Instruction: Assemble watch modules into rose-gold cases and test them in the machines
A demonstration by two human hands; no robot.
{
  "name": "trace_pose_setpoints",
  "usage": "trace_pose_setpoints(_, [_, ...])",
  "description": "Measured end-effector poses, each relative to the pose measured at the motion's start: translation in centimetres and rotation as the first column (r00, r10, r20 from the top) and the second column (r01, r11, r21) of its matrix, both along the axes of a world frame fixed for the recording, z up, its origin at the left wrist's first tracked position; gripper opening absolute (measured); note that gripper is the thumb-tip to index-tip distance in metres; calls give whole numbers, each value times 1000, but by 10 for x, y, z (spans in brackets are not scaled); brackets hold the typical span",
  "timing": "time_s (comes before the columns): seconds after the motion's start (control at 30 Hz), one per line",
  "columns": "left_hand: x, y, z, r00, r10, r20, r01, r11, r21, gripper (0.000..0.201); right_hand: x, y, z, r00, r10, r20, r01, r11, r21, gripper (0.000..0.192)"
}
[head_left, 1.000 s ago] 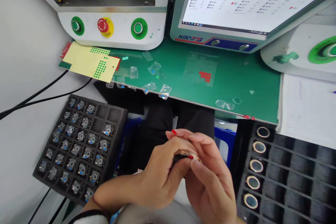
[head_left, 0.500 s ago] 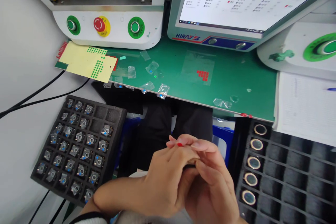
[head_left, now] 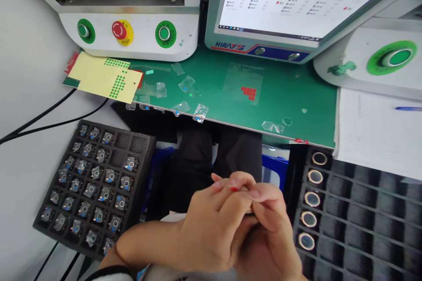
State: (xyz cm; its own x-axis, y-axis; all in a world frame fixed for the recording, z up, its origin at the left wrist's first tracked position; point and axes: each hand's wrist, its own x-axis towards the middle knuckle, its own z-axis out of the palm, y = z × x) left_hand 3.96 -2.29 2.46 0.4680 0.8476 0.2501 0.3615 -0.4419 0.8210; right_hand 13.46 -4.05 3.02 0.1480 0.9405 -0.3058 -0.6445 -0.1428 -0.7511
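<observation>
My left hand (head_left: 211,224) and my right hand (head_left: 275,232) are closed together low in the middle of the view, in front of my body. Between their fingers is a small thing, almost wholly covered; only a thin light-brown or gold edge shows. A small red spot (head_left: 233,189) shows at the fingertips; I cannot tell what it is. Left of the hands lies a black foam tray (head_left: 145,140) with rows of small round parts, several with clear film and blue dots. To the right, a black compartment tray (head_left: 343,197) holds a column of gold-rimmed round parts (head_left: 312,199).
Beyond the hands runs a green bench top (head_left: 217,109) strewn with clear film scraps (head_left: 200,113), yellow sheets of green dots (head_left: 108,83) and a sheet of red stickers (head_left: 249,93). A press with buttons (head_left: 120,30), a monitor (head_left: 263,4) and paper with a pen (head_left: 407,108) stand behind.
The fingers of both hands have shifted around the held thing, and its dark edge seen before is now covered. The whole scene has slid slightly left as the camera turned.
</observation>
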Motion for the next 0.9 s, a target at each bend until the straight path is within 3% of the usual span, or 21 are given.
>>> trace_pose_setpoints(0.13, [-2, 3, 1, 1000, -6, 6, 7, 996, -84, 24, 1, 2, -3, 1000, 2, 13, -1, 1000, -25, 16])
trace_pose_setpoints(0.23, [-4, 6, 0, 966, -9, 259, 93, 945, -314, 21, 12, 1, -2, 996, 82, -20, -83, 995, -59, 16])
trace_pose_setpoints(0.27, [-4, 6, -1, 912, 29, 409, 161, 892, -423, 22, 17, -1, -1, 991, 132, -21, -133, 989, -62, 20])
trace_pose_setpoints(0.33, [-2, 6, -6, 708, 200, 678, 379, 702, -603, 28, 26, -5, 1, 984, 173, 37, -171, 984, -46, 29])
trace_pose_setpoints(0.4, [1, 4, -11, 484, 406, 775, 604, 485, -632, 31, 31, -9, 4, 983, 100, 153, -101, 995, 0, 31])
trace_pose_setpoints(0.43, [2, 3, -13, 407, 480, 777, 678, 411, -609, 30, 31, -11, 5, 977, 45, 211, -52, 998, 30, 30])
trace_pose_setpoints(0.53, [4, 1, -15, 325, 585, 743, 777, 282, -562, 28, 24, -16, 7, 942, -48, 333, 18, 996, 92, 31])
trace_pose_setpoints(0.67, [3, 3, -11, 290, 624, 725, 834, 207, -512, 27, 15, -15, 7, 889, -154, 431, 92, 983, 160, 39])
trace_pose_setpoints(0.9, [5, 0, -11, 312, 642, 700, 802, 216, -556, 29, 22, -12, 2, 858, -158, 488, 48, 972, 229, 46])
